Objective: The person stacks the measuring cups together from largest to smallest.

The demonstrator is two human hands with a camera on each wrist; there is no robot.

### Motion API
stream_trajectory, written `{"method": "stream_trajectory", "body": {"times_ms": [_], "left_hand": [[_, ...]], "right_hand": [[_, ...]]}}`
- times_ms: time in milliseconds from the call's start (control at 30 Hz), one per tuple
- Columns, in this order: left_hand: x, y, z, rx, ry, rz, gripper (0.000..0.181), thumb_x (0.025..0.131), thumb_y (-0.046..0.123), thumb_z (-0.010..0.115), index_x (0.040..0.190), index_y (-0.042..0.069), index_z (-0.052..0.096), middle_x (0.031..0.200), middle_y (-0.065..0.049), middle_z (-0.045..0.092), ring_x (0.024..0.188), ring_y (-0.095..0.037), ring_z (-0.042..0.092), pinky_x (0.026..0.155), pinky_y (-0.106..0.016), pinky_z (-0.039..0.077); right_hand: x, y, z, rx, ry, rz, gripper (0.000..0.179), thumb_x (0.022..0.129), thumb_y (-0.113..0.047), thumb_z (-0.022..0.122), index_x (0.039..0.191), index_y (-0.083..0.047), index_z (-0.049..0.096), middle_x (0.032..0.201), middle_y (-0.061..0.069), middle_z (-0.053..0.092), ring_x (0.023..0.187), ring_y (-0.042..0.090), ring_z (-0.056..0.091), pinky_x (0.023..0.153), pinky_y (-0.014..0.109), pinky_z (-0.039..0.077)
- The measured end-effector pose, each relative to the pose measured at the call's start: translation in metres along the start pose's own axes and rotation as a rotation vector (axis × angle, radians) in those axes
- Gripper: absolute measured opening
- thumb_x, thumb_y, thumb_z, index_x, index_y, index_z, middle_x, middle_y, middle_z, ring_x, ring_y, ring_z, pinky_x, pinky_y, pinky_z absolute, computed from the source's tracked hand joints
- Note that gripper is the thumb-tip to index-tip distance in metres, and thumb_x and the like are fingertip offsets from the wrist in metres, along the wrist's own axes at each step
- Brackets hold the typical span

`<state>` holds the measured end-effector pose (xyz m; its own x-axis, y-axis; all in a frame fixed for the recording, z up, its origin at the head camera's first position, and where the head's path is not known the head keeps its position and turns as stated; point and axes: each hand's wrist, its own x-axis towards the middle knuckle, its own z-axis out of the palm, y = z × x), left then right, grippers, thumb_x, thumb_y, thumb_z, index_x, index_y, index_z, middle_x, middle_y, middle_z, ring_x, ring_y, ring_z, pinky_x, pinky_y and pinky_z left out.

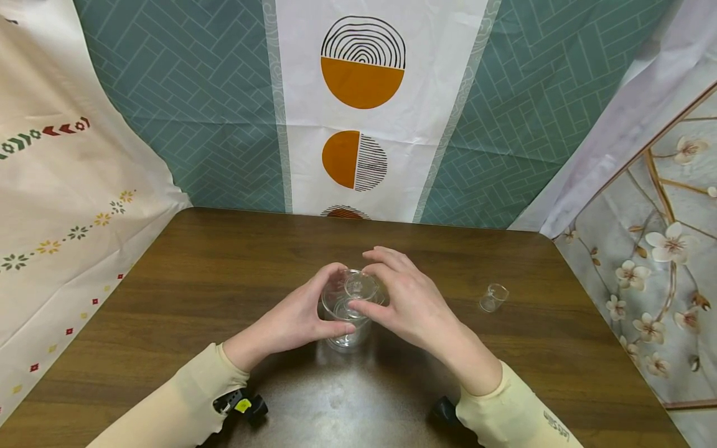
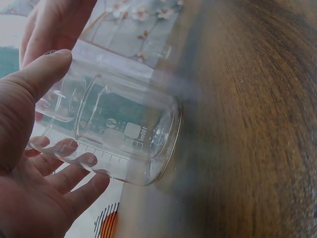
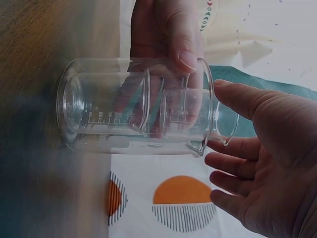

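A large glass beaker [image 3: 104, 144] stands upright on the table, gripped by my left hand [image 1: 297, 317] with the thumb on one side and the fingers around the other. Inside it, near the bottom, sits a medium beaker [image 3: 106, 101] with white graduation marks. A smaller beaker [image 3: 185, 111] is partly inside the large one, above the medium beaker, its rim sticking out past the large rim. My right hand [image 1: 409, 298] pinches this smaller beaker near its rim between thumb and fingers. To the right on the table is a tiny beaker [image 1: 493, 298], apart from both hands.
The brown wooden table [image 1: 224, 261] runs back to a green and white patterned cloth [image 1: 224, 124]. Cream cloth [image 1: 67, 205] hangs at the left, and a flowered cloth [image 1: 661, 298] at the right. A dark wrist device [image 1: 246, 404] sits at the left sleeve.
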<state>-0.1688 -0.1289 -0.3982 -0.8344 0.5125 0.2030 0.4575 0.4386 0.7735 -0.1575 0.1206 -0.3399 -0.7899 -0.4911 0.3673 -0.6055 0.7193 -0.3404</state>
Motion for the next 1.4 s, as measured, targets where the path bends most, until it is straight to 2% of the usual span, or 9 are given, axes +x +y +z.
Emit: {"method": "stream_trajectory", "body": {"times_ms": [233, 567, 867, 1400], "left_hand": [[0.0005, -0.0005, 0.0, 0.004, 0.0, 0.002, 0.095, 0.087, 0.032, 0.098, 0.16, 0.013, 0.04, 0.145, -0.001, 0.06, 0.129, -0.018, 0.062, 0.11, -0.048, 0.052], [0.0, 0.0012, 0.0, 0.008, 0.004, 0.003, 0.093, 0.087, 0.033, 0.098, 0.158, 0.02, 0.04, 0.145, 0.001, 0.06, 0.128, -0.017, 0.062, 0.109, -0.047, 0.053], [0.0007, -0.0002, 0.0, 0.007, 0.004, 0.0, 0.094, 0.087, 0.032, 0.098, 0.159, 0.015, 0.04, 0.148, 0.0, 0.058, 0.129, -0.017, 0.062, 0.109, -0.047, 0.053], [0.0005, -0.0001, -0.0002, 0.014, 0.003, 0.0, 0.095, 0.087, 0.033, 0.098, 0.159, 0.014, 0.041, 0.147, 0.001, 0.059, 0.129, -0.016, 0.062, 0.109, -0.047, 0.053]], "right_hand": [[0.0001, 0.0008, 0.003, -0.001, -0.012, 0.001, 0.05, 0.09, -0.046, 0.094, 0.122, -0.011, 0.078, 0.158, 0.002, 0.059, 0.156, 0.021, 0.044, 0.113, 0.052, 0.052], [0.0008, 0.0006, 0.0042, -0.001, -0.019, -0.001, 0.051, 0.09, -0.045, 0.093, 0.122, -0.01, 0.078, 0.157, 0.003, 0.06, 0.155, 0.022, 0.045, 0.114, 0.051, 0.051], [0.0014, 0.0006, 0.0053, -0.006, -0.038, 0.013, 0.049, 0.091, -0.046, 0.092, 0.123, -0.011, 0.078, 0.158, 0.003, 0.059, 0.156, 0.022, 0.043, 0.115, 0.052, 0.051], [0.0014, 0.0003, 0.0062, -0.005, -0.048, 0.017, 0.047, 0.091, -0.047, 0.092, 0.121, -0.012, 0.079, 0.157, 0.001, 0.059, 0.156, 0.02, 0.043, 0.113, 0.051, 0.052]]}}
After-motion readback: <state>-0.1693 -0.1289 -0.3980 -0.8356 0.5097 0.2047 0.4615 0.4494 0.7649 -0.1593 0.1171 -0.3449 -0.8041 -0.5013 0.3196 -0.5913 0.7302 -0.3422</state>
